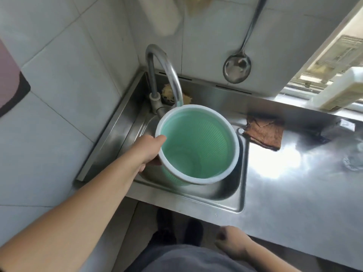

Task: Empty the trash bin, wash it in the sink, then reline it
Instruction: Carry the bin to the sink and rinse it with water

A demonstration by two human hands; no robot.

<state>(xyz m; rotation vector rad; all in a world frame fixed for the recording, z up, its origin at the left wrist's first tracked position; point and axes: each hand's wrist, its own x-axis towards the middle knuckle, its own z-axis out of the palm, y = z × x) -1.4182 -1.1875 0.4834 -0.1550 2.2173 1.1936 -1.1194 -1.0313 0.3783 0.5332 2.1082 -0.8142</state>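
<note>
A green slatted trash bin [198, 146] with a white rim sits upright and slightly tilted in the steel sink [225, 195]. It holds no bag or trash. My left hand [149, 152] grips its rim on the left side, thumb over the edge. The curved faucet [165, 75] arches over the bin's far rim; I cannot tell whether water runs. My right hand [233, 244] hangs low by the counter's front edge, fingers loosely curled, holding nothing.
A brown cloth [265, 132] lies on the steel counter [294, 183] right of the sink. A ladle [237, 67] hangs on the tiled wall. A sponge [169, 93] rests behind the faucet. A white bottle [343, 89] stands by the window.
</note>
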